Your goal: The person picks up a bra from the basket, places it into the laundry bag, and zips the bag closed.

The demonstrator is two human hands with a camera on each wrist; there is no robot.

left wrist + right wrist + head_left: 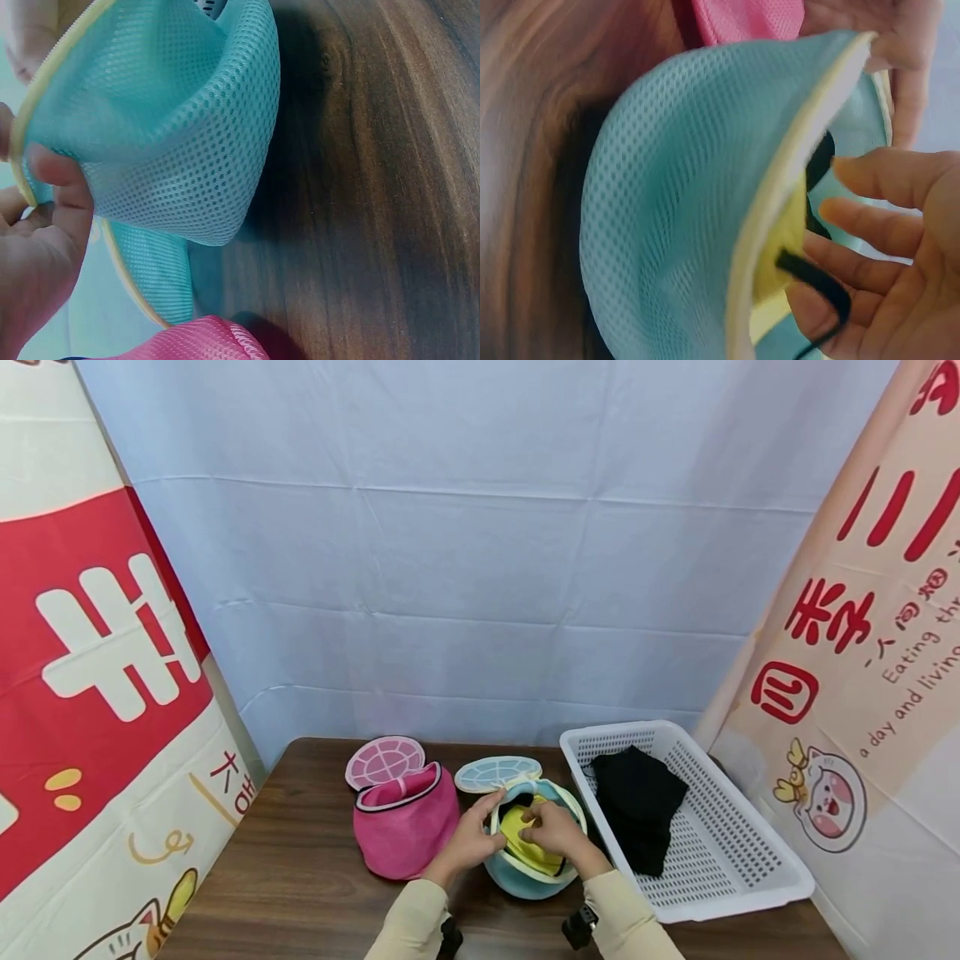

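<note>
A light-blue mesh laundry bag [517, 881] with a pale yellow rim stands on the table, its round lid [497, 772] folded back behind it. My left hand [474, 837] pinches the bag's rim between thumb and fingers, as the left wrist view shows. Inside the bag lies a yellow cloth piece [525, 843] with a black strap [821, 281]. My right hand [557, 831] reaches into the opening, its loosely bent fingers spread against the yellow cloth. Some black fabric shows deeper in the bag; its shape is mostly hidden.
A pink mesh laundry bag [405, 839] with its pink lid [385, 762] laid back stands to the left. To the right, a white perforated basket [720, 860] holds folded black fabric [637, 802]. Hanging cloths enclose the wooden table [285, 860].
</note>
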